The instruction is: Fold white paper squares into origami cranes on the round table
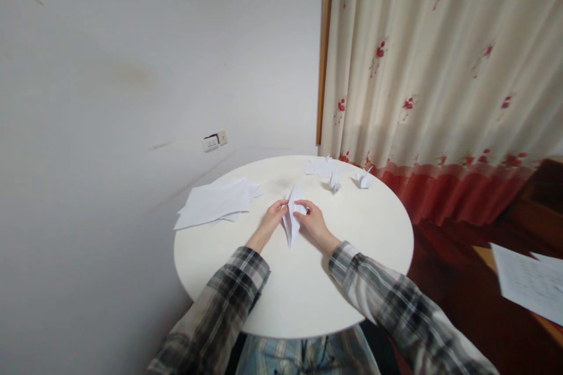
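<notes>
A narrow, pointed piece of folded white paper stands between my hands over the round white table. My left hand pinches its left edge with closed fingers. My right hand grips the right edge, fingers curled onto the fold. Both wrists rest low near the tabletop, plaid sleeves reaching back toward me.
A loose stack of white sheets lies at the table's left. Small folded paper figures and flat scraps sit at the far edge. A wall is at left, a curtain at right, papers on a wooden surface far right.
</notes>
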Available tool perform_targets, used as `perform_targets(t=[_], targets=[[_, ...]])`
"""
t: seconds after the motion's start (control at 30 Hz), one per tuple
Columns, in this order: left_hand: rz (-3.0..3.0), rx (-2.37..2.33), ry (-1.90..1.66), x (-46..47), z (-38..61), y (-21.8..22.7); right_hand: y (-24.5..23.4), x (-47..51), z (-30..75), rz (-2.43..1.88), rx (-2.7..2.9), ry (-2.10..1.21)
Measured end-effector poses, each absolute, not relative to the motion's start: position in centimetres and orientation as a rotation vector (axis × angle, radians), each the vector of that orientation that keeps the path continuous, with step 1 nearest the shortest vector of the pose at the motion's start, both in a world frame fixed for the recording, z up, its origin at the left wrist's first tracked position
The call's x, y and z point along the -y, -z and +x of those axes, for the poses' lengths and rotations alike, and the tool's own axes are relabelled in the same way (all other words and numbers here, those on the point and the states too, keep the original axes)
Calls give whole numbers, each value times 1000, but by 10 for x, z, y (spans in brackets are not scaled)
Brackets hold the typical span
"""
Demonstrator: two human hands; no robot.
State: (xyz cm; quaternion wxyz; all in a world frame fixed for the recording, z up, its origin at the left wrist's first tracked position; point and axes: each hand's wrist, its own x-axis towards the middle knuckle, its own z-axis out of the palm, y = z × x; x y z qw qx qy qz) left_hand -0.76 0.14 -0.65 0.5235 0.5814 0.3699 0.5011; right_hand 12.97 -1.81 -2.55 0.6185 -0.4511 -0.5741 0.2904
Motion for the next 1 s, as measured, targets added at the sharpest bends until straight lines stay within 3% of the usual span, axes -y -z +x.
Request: perform_targets(t=[0.33, 1.0], targets=[[1319, -858, -1113, 14, -3, -7, 24, 19, 133, -1028, 1348, -585], [1201, -864, -1249, -5, -11, 7, 22, 19, 131, -1062, 1284, -666]])
